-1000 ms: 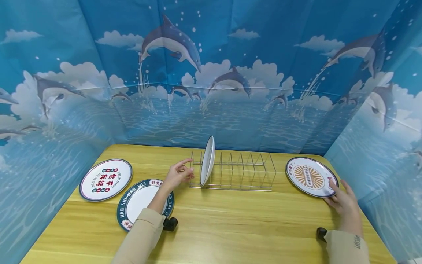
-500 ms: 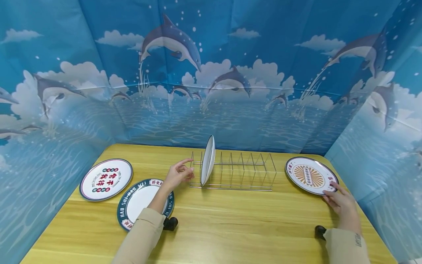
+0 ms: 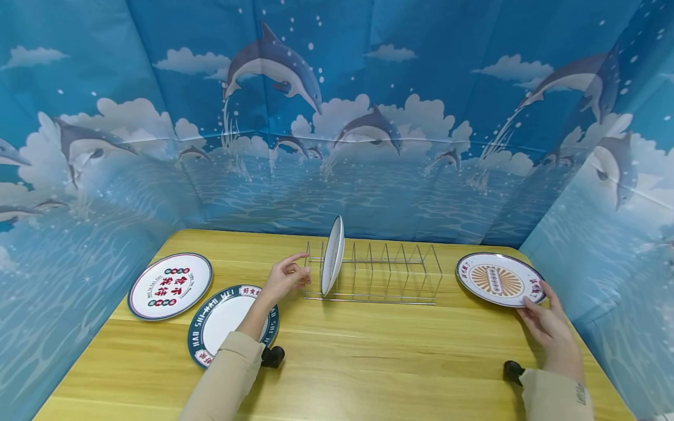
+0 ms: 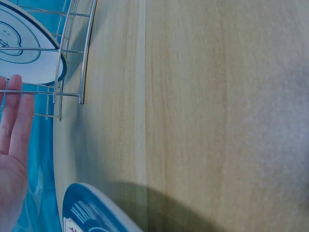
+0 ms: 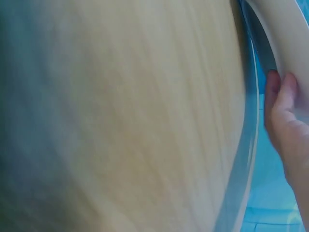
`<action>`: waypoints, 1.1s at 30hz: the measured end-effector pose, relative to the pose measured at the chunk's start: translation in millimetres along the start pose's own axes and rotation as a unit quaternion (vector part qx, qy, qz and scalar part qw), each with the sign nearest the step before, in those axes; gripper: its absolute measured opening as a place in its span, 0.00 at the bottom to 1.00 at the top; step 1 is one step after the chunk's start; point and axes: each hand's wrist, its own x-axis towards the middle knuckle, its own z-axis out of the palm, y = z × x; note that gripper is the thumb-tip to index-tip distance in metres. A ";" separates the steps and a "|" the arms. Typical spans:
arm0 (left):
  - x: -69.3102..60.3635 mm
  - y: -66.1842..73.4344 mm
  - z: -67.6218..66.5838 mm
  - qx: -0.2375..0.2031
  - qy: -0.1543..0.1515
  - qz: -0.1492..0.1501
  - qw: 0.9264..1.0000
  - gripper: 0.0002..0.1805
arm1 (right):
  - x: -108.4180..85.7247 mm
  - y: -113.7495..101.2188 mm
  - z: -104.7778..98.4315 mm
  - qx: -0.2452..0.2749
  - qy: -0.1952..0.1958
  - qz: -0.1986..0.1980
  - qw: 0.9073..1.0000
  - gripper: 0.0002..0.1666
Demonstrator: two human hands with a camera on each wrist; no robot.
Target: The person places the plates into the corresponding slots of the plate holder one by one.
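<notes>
At the right, my right hand [image 3: 550, 327] pinches the near right rim of a white plate [image 3: 497, 280] with an orange sunburst print. Its grip on the pale plate [image 5: 289, 43] also shows in the right wrist view, where the plate looks tilted. My left hand [image 3: 281, 280] holds the left end of a wire plate rack [image 3: 389, 272], fingers at the end wires. In the left wrist view, the left hand's fingers [image 4: 17, 111] reach to a rack wire. One white plate [image 3: 333, 257] with a dark rim stands upright in the rack's left part.
A white plate [image 3: 169, 286] with red and green lettering lies flat at the left. Partly under my left forearm lies a green-rimmed plate [image 3: 216, 327]. The wooden table [image 3: 389, 362] ends at a blue dolphin-print curtain [image 3: 368, 187] behind and at both sides.
My right hand has taken a firmer hold on the sunburst plate's rim, and the plate's near right edge has risen slightly. The left hand and rack keep their places.
</notes>
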 end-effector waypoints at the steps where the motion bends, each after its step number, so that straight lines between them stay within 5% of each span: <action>1: 0.1 -0.3 -0.1 -0.003 -0.001 0.000 1.000 0.24 | -0.5 0.8 0.6 0.010 -0.007 -0.014 1.000 0.54; 6: 0.0 -1.3 -0.3 -0.007 -0.002 0.001 1.000 0.25 | -2.4 2.5 6.9 0.049 -0.024 -0.067 0.996 0.52; 13: -0.3 -1.1 0.9 0.009 -0.002 0.002 1.000 0.24 | -5.4 -1.9 27.6 0.045 0.002 -0.142 0.989 0.47; 21: -3.2 6.1 1.1 -0.007 -0.006 -0.007 1.000 0.24 | 5.6 -17.8 61.1 0.058 -0.051 -0.224 0.972 0.44; 33: -11.1 23.5 4.8 -0.001 -0.012 -0.009 1.000 0.24 | -24.5 0.7 173.1 -0.073 -0.197 -0.244 0.947 0.38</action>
